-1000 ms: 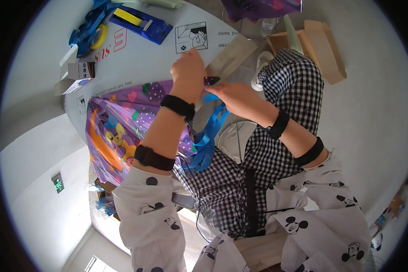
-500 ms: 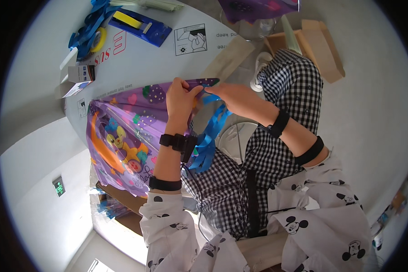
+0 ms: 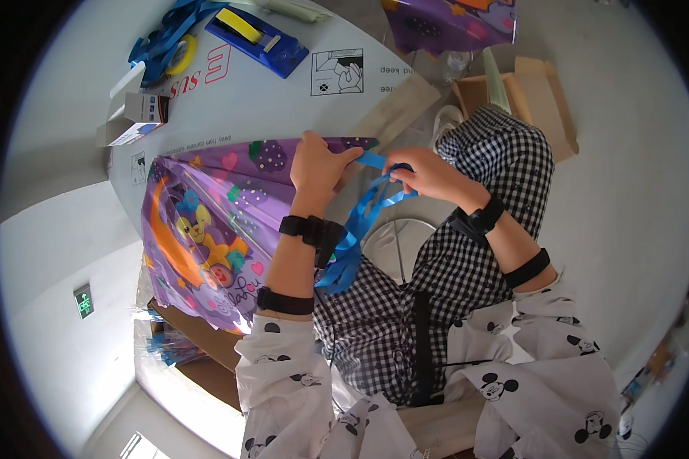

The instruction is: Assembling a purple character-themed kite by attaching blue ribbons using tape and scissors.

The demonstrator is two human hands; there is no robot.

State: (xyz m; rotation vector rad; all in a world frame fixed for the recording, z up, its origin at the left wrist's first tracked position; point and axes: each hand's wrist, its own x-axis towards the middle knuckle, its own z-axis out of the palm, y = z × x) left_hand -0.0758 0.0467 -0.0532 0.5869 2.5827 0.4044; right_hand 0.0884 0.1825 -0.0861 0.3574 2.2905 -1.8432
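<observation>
A thin purple sheet (image 3: pixel 230 191), printed with a cartoon animal, a crescent moon and hearts, spreads from the table edge down to my left side. My left hand (image 3: pixel 318 172) pinches its upper edge near the pointed right corner, where one end of a blue ribbon (image 3: pixel 348 256) meets it. My right hand (image 3: pixel 436 177) is closed on that ribbon, just right of the corner. Between the hands a short length runs fairly straight; the rest hangs in loose loops over my lap. How the ribbon joins the sheet is hidden by my left fingers.
On the grey-white table (image 3: pixel 268 107) are a blue tape dispenser (image 3: pixel 260 42), a yellow tape roll (image 3: pixel 181 55), more blue ribbon (image 3: pixel 155 53) and a small open box (image 3: pixel 135 115). An open cardboard box (image 3: pixel 540 103) sits at the far right, near another purple sheet (image 3: pixel 452 23).
My right hand has moved right, away from the sheet's corner, drawing the ribbon out between the hands. My left hand keeps its pinch on the edge. The whole view has shifted slightly.
</observation>
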